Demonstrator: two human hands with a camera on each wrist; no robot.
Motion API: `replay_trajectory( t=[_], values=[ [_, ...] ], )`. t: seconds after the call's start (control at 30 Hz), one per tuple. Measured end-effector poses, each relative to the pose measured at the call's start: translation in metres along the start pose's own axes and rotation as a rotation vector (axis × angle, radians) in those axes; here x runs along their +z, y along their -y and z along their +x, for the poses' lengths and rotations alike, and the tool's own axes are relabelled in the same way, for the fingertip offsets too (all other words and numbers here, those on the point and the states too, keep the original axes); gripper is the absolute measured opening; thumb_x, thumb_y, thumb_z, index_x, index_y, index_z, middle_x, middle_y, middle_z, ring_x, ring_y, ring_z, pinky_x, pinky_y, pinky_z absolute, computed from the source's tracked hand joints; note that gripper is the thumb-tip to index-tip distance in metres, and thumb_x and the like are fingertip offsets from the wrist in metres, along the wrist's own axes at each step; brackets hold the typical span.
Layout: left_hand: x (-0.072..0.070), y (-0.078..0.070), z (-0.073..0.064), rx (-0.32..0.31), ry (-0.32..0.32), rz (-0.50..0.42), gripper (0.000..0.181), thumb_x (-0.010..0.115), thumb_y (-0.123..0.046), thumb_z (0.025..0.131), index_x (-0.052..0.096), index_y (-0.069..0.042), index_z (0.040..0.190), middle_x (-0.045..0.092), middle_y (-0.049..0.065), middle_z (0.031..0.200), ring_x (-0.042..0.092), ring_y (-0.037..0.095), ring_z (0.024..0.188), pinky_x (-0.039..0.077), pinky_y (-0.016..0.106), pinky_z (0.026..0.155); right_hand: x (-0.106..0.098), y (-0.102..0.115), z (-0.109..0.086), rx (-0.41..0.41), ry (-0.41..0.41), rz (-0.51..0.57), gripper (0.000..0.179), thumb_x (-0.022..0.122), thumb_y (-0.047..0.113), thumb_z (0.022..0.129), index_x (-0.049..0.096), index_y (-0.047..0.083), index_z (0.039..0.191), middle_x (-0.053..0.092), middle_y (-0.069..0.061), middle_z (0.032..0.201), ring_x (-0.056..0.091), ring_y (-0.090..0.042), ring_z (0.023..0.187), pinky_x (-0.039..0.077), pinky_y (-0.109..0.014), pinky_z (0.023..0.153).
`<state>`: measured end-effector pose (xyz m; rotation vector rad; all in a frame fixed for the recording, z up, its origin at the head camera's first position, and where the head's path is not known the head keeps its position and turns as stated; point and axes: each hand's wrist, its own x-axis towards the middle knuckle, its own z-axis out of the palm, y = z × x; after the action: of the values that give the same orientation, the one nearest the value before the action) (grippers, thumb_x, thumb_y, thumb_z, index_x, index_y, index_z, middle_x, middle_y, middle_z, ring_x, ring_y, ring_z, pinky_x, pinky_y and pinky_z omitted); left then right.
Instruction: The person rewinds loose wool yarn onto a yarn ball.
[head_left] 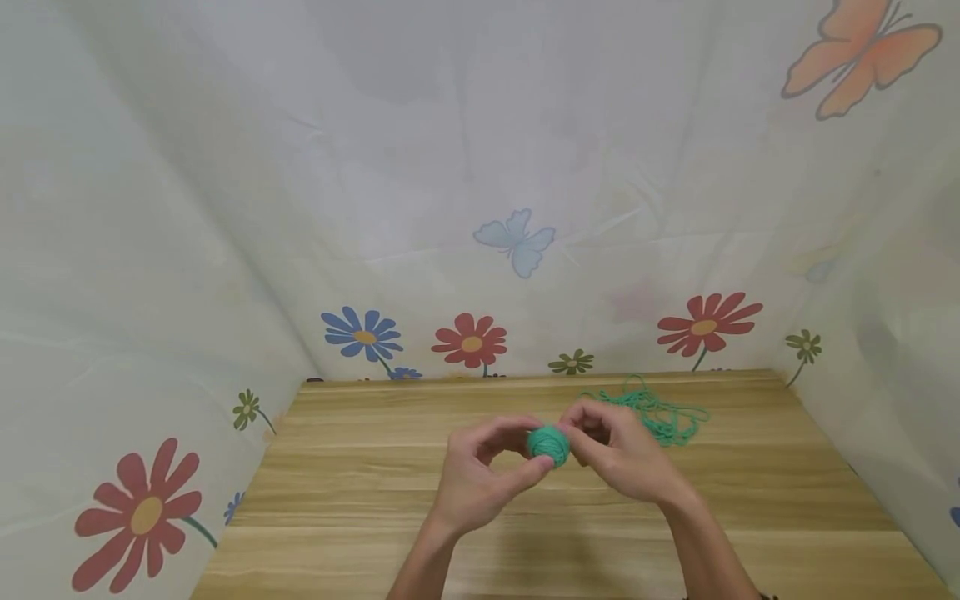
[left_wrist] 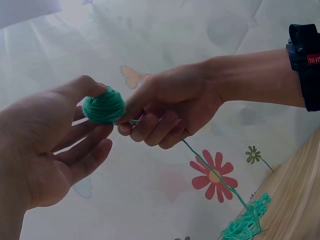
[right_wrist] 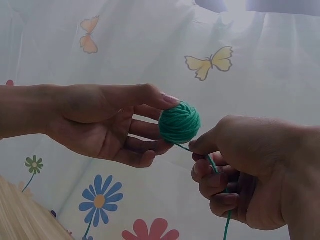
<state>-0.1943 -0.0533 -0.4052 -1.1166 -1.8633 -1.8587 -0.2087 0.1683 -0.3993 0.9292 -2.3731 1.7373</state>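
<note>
A small ball of green yarn (head_left: pixel 548 446) is held up over the wooden table between thumb and fingers of my left hand (head_left: pixel 483 479). Strands wrap round it in several directions. Close at its right side, my right hand (head_left: pixel 622 450) pinches the yarn strand (right_wrist: pixel 212 162) between thumb and forefinger, the other fingers curled. In the left wrist view the strand (left_wrist: pixel 215 172) runs from under the right hand down to a loose heap of green yarn (left_wrist: pixel 245 222) on the table. The right hand partly covers that heap (head_left: pixel 667 417) in the head view.
The wooden table (head_left: pixel 360 500) meets a pale cloth backdrop (head_left: pixel 390 167) printed with flowers and butterflies at its back and sides. A dark band with a camera (left_wrist: pixel 304 65) sits on the right wrist.
</note>
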Motion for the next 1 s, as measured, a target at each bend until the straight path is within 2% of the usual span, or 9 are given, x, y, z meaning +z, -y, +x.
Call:
replay_trajectory(
  t=[0.13,0.2,0.47,0.6,0.73,0.87,1.0],
  values=[
    [-0.001,0.012,-0.003,-0.009,0.072,-0.011,0.031,0.079,-0.005,0.089,0.071,-0.001,0.119,0.076,0.013,0.105,0.071,0.019,0.086,0.064,0.037,0.076,-0.001,0.001,0.001,0.056,-0.025,0.053,0.014,0.060,0.014,0.106,0.067,0.009,0.094,0.048,0.000,0.064,0.038,-0.007,0.050,0.033,-0.023,0.039],
    [0.000,0.012,-0.004,-0.020,0.095,0.003,0.030,0.079,-0.008,0.089,0.072,-0.004,0.118,0.076,0.010,0.105,0.071,0.017,0.085,0.064,0.037,0.076,-0.002,0.001,0.001,0.070,-0.036,0.066,0.016,0.060,0.016,0.106,0.066,0.009,0.093,0.045,0.001,0.063,0.034,-0.007,0.049,0.029,-0.023,0.037],
    [-0.002,0.014,-0.004,-0.040,0.127,0.124,0.029,0.083,-0.016,0.088,0.074,-0.009,0.114,0.077,0.001,0.103,0.071,0.010,0.084,0.064,0.030,0.075,-0.003,0.003,0.002,0.025,-0.044,0.077,0.018,0.061,0.010,0.105,0.068,-0.003,0.095,0.042,0.004,0.060,0.032,-0.008,0.046,0.028,-0.024,0.035],
    [-0.004,0.017,-0.003,-0.067,0.103,0.169,0.029,0.083,-0.017,0.088,0.074,-0.011,0.114,0.077,-0.002,0.102,0.071,0.009,0.084,0.065,0.032,0.076,-0.003,0.006,0.002,-0.049,-0.026,0.060,0.012,0.061,0.004,0.103,0.073,0.004,0.098,0.051,0.003,0.065,0.038,-0.009,0.048,0.035,-0.024,0.037],
    [-0.005,0.015,-0.001,-0.058,0.049,0.201,0.027,0.083,-0.013,0.087,0.075,-0.009,0.112,0.078,0.001,0.100,0.072,0.009,0.083,0.065,0.033,0.075,-0.002,0.006,0.001,-0.171,0.004,0.049,0.019,0.062,-0.006,0.099,0.075,0.008,0.101,0.058,0.000,0.070,0.044,-0.010,0.052,0.041,-0.026,0.040],
    [-0.004,0.002,0.004,-0.064,-0.026,0.211,0.027,0.083,-0.002,0.084,0.074,-0.001,0.110,0.078,0.008,0.098,0.072,0.014,0.082,0.065,0.038,0.075,-0.001,0.004,0.002,-0.274,0.015,0.054,0.025,0.062,-0.015,0.094,0.075,0.006,0.102,0.054,0.000,0.066,0.043,-0.009,0.051,0.040,-0.024,0.038],
    [-0.003,-0.010,0.008,-0.093,-0.085,0.183,0.028,0.081,0.006,0.083,0.073,0.005,0.109,0.078,0.015,0.097,0.072,0.020,0.083,0.064,0.045,0.077,0.000,0.001,0.004,-0.323,0.033,0.066,0.030,0.062,-0.020,0.091,0.075,0.005,0.103,0.053,0.000,0.064,0.042,-0.008,0.049,0.039,-0.021,0.037]
  ],
)
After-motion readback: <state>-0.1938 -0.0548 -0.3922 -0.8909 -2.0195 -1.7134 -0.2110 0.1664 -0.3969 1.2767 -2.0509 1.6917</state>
